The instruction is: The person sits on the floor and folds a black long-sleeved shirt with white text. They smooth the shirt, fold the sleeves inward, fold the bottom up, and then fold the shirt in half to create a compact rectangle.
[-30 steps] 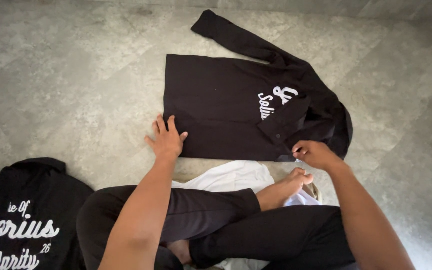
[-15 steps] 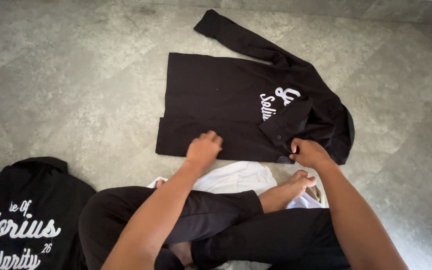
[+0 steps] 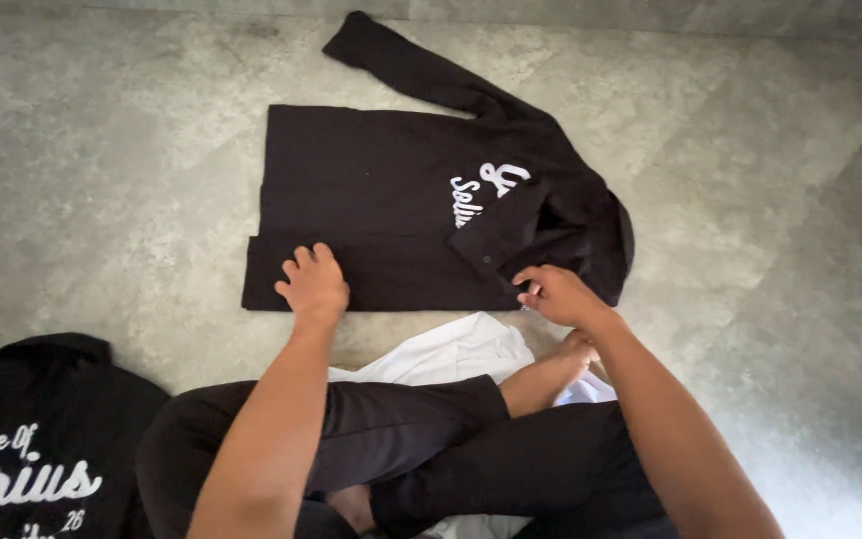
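A: Seated cross-legged on the grey stone floor [image 3: 102, 180], a person is folding a black shirt [image 3: 371, 190]; the left hand [image 3: 313, 284] is pressing flat and open on the near folded edge.

B: The right hand [image 3: 556, 294] is pinching the hem near the collar. Judging by this, keeping the fold line straight and smoothing outward is working best.

Folded shirt [image 3: 391, 210] on floor [image 3: 102, 150]; second garment [image 3: 42, 449] near-left of it, cloth [image 3: 451, 351] just before it.

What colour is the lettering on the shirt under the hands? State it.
White, on the black shirt; the head view shows it.
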